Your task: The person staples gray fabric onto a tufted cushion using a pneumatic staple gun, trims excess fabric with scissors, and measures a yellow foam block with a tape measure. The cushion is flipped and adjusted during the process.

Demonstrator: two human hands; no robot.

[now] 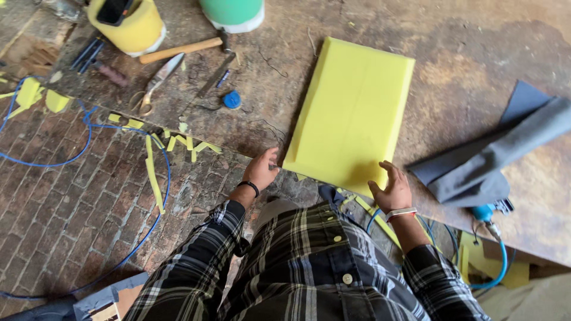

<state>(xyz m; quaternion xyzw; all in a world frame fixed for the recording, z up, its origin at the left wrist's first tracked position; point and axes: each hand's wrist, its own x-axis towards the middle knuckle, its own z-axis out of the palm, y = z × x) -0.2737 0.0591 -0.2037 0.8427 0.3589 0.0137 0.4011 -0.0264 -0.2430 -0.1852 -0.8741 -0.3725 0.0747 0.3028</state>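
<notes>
A worn brown wooden workbench [476, 53] is seen, on which a rectangular yellow foam slab [351, 113] is laid flat near its front edge. Its near corners are touched by the left hand [260, 169] and right hand [391, 189], fingers loosely spread.

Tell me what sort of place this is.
Probably an upholstery workshop: a worn workbench holds a yellow foam slab, grey fabric, scissors and a hammer.
</notes>
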